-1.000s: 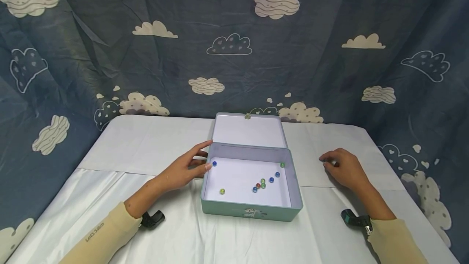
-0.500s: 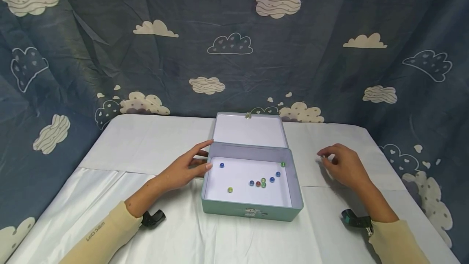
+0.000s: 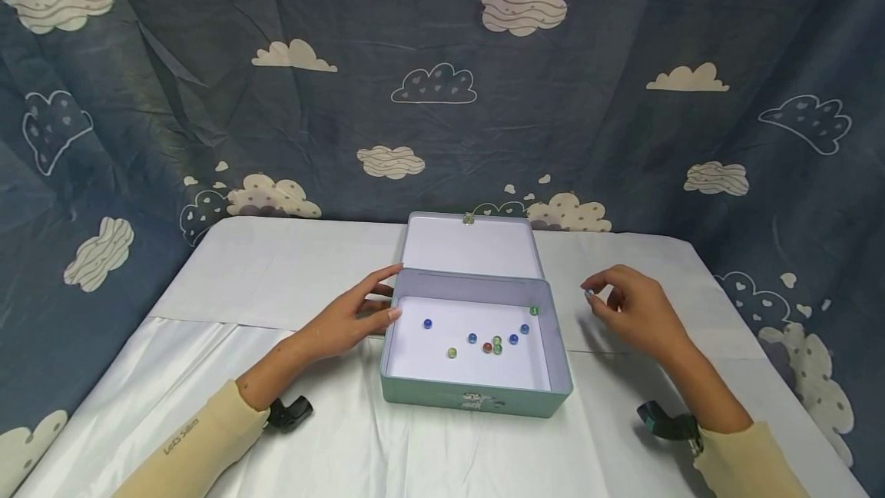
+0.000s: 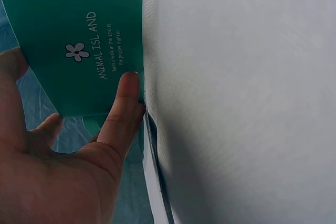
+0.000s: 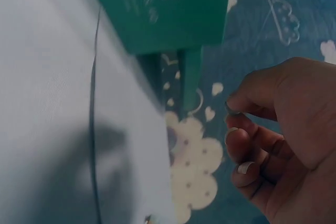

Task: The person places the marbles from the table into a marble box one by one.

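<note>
A green tin box (image 3: 429,392) with a pale inside stands on the table, its hinged lid (image 3: 470,246) folded back. Several glass marbles lie in it, among them a red marble (image 3: 487,347), a blue marble (image 3: 427,323) and a yellow-green marble (image 3: 452,353). My left hand (image 3: 342,323) rests on the box's left side, its fingers extended; the left wrist view has them against the printed wall (image 4: 52,9). To the right of the box, my right hand (image 3: 639,312) pinches a small bluish marble (image 3: 588,293) between thumb and forefinger, mostly covered in the right wrist view.
White cloth (image 3: 332,444) covers the table, with a seam running across it. A dark blue curtain (image 3: 442,129) with cloud prints hangs behind and at both sides. Near the bottom of the right wrist view, a tiny shiny thing (image 5: 149,219) is only partly visible.
My right hand has lifted a marble and shifted left toward the box. Inside, the leftmost blue and yellow-green marbles have rolled right; another blue one rolled up and left. My left hand stays put.
</note>
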The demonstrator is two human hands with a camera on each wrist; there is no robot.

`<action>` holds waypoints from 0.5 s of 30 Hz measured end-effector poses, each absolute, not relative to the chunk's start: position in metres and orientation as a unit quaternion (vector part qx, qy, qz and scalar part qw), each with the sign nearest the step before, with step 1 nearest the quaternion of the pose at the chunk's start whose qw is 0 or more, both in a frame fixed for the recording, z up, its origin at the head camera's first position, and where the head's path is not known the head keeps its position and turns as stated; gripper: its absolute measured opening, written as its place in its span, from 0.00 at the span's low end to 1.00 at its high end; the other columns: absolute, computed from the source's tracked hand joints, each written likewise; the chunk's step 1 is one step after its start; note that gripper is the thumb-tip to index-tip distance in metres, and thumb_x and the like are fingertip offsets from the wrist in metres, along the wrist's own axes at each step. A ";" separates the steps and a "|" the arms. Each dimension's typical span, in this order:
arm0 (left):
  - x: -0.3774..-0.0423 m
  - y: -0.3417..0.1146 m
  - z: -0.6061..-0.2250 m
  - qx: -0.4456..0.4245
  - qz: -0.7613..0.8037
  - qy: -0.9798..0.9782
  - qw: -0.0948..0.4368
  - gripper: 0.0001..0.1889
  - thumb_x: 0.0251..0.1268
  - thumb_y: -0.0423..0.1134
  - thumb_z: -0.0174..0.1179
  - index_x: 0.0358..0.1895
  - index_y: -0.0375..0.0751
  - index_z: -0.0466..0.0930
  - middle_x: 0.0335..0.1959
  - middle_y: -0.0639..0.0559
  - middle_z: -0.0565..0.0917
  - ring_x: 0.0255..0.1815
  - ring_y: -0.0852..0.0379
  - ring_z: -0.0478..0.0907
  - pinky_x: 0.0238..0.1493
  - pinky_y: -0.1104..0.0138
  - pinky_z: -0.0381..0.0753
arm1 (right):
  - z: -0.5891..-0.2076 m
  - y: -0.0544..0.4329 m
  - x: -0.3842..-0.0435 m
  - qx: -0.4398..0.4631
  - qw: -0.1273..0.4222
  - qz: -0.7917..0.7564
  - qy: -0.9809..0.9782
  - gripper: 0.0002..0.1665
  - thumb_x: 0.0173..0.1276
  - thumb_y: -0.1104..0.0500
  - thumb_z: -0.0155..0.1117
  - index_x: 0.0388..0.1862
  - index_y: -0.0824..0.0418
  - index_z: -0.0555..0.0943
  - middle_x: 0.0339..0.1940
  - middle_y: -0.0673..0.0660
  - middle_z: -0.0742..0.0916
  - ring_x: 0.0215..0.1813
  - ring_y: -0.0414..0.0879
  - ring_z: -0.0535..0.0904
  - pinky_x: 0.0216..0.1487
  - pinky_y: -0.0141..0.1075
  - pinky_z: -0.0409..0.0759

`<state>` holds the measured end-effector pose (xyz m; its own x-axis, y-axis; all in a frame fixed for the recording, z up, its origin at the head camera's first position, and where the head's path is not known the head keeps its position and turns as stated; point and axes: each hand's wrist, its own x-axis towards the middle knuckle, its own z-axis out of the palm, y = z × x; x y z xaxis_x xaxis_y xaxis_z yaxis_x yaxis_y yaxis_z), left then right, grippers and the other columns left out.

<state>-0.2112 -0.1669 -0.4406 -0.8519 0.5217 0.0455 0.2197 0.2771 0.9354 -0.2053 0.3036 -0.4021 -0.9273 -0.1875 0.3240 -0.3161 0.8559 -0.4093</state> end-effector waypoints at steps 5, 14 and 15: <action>-0.211 -0.167 -0.441 0.236 0.554 0.787 0.136 0.39 0.80 0.47 0.64 0.86 0.65 0.53 0.76 0.39 0.68 0.75 0.39 0.73 0.58 0.60 0.89 | -0.395 0.289 -0.198 0.162 0.152 0.236 -0.946 0.13 0.66 0.68 0.75 0.47 0.56 0.89 0.40 0.51 0.86 0.32 0.46 0.75 0.29 0.32 0.75; -0.211 -0.167 -0.441 0.237 0.554 0.787 0.135 0.39 0.80 0.48 0.63 0.86 0.65 0.53 0.76 0.39 0.68 0.75 0.39 0.72 0.57 0.60 0.89 | -0.389 0.268 -0.184 0.197 0.168 0.258 -0.931 0.17 0.64 0.70 0.76 0.45 0.51 0.89 0.38 0.46 0.85 0.31 0.43 0.75 0.28 0.30 0.75; -0.211 -0.167 -0.441 0.237 0.554 0.786 0.135 0.39 0.80 0.48 0.63 0.86 0.65 0.53 0.76 0.39 0.68 0.75 0.39 0.73 0.57 0.60 0.89 | -0.389 0.266 -0.183 0.200 0.168 0.258 -0.930 0.17 0.64 0.70 0.76 0.46 0.51 0.89 0.38 0.46 0.85 0.31 0.43 0.75 0.28 0.29 0.76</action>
